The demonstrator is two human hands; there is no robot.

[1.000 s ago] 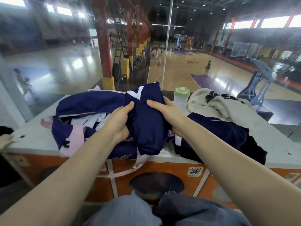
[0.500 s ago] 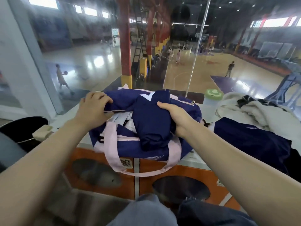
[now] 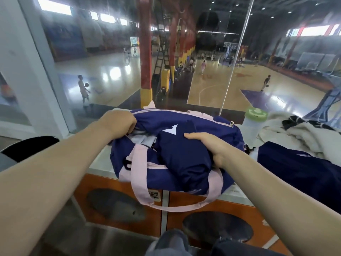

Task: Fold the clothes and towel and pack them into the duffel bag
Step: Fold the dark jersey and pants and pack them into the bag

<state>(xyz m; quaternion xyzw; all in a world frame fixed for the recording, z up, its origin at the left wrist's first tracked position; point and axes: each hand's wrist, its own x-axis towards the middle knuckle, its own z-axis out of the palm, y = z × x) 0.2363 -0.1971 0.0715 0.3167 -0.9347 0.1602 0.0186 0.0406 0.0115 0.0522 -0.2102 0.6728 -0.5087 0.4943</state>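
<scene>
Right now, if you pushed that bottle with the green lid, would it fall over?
Probably, if pushed high up. The bottle stands upright and looks tall for its width, so it seems tippy. Its body looks like cloudy plastic, so it would likely not break. The towel lies beside it and might cushion a fall that way.

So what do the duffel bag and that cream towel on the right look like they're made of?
Duffel bag: looks like a smooth woven synthetic, perhaps nylon, navy with a slight sheen and pink webbing straps. Towel: seems soft matte terry or fleece, lying in thick rumpled folds.
</scene>
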